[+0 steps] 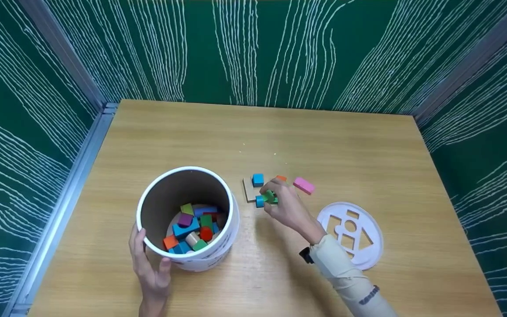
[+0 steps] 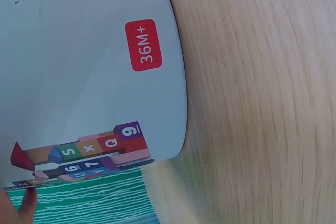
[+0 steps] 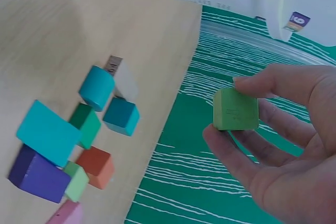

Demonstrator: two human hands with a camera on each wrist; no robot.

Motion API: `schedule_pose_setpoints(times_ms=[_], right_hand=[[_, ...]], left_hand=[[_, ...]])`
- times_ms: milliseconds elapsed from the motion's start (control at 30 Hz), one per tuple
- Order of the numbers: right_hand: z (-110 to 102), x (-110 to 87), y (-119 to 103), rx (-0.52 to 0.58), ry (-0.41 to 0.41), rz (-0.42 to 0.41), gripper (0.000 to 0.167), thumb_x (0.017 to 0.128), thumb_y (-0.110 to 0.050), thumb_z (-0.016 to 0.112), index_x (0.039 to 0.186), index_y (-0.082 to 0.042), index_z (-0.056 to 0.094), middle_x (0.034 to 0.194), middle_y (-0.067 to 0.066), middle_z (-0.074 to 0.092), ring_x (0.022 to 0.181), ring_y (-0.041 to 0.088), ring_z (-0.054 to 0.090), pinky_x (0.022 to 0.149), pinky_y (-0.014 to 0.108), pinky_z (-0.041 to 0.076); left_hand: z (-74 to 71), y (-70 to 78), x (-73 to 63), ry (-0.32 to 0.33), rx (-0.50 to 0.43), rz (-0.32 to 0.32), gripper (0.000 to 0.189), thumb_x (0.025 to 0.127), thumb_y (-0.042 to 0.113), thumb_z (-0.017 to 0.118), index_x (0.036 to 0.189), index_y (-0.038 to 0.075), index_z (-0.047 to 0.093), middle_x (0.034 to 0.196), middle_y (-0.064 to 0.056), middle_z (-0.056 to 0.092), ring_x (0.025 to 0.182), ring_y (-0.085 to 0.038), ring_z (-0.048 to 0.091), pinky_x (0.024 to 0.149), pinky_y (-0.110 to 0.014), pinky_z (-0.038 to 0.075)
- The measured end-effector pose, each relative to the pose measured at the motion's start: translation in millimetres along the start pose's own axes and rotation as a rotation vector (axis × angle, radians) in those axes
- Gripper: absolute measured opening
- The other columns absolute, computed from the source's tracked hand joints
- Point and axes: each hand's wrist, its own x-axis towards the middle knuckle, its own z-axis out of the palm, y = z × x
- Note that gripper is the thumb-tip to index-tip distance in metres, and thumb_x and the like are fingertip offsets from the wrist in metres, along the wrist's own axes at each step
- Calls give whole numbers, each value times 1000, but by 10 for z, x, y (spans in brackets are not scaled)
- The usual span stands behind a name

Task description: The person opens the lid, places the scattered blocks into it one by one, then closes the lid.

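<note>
My left hand (image 1: 150, 268) holds the near left side of a white round bucket (image 1: 231, 229), its thumb and fingers spread on the outer wall near the rim. Inside the bucket lie several coloured blocks (image 1: 186, 226). My right hand (image 1: 286, 206) is over the table right of the bucket. In the right wrist view its thumb and fingers pinch a light green cube (image 3: 235, 109). Loose blocks lie around that hand: a blue cube (image 1: 258, 179), a blue cylinder (image 3: 97, 87), a pink block (image 1: 303, 186), an orange block (image 3: 95, 166) and a purple block (image 3: 38, 174). The hand covers some in the head view.
A white round lid (image 1: 376, 246) with shaped cut-outs lies beside my right forearm. A pale wooden block (image 1: 249, 190) stands between the bucket and right hand. Green walls with white lines (image 1: 280, 53) enclose the wooden table (image 1: 368, 145) at the back and sides.
</note>
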Motion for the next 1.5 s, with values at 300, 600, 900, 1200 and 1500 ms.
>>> schedule_pose_setpoints(times_ms=[300, 600, 900, 1200, 1500], right_hand=[[-97, 15, -169, -1, 36, -96, 24, 76, 0, 72, 99, -5, 70, 104, 9, 64, 86, 21, 60, 74, 34, 56], [-210, 27, -407, -12, 92, -237, 24, 73, 5, 70, 95, -6, 69, 102, 7, 64, 88, 20, 61, 74, 27, 54], [-263, 34, -586, -45, 120, -350, 25, 71, 5, 70, 92, -7, 68, 97, 3, 62, 87, 17, 58, 73, 27, 52], [-292, 40, -814, -48, 97, -410, 20, 77, 0, 71, 95, -8, 69, 101, 5, 62, 91, 18, 58, 79, 24, 52], [-321, 29, -1064, -61, 32, -426, 22, 78, -6, 73, 100, -10, 71, 106, 4, 61, 94, 15, 58, 81, 21, 51]], left_hand=[[-1, 9, -7, -5, 9, -11, 74, 90, 47, 56, 133, -10, 37, 145, -25, 32, 133, -28, 33, 106, -26, 31], [-4, 6, -9, 4, 8, -4, 76, 90, 49, 55, 133, -10, 37, 145, -25, 33, 132, -28, 34, 106, -26, 32], [-4, -26, -12, 20, -4, 26, 74, 89, 47, 56, 130, -12, 38, 142, -29, 34, 130, -28, 35, 105, -26, 34], [-15, -3, -9, -1, 2, -8, 70, 90, 39, 57, 131, -13, 36, 144, -28, 32, 133, -26, 33, 106, -25, 32], [3, 3, -6, -4, 9, -28, 71, 90, 42, 56, 133, -11, 36, 145, -25, 31, 133, -26, 32, 106, -25, 31]])
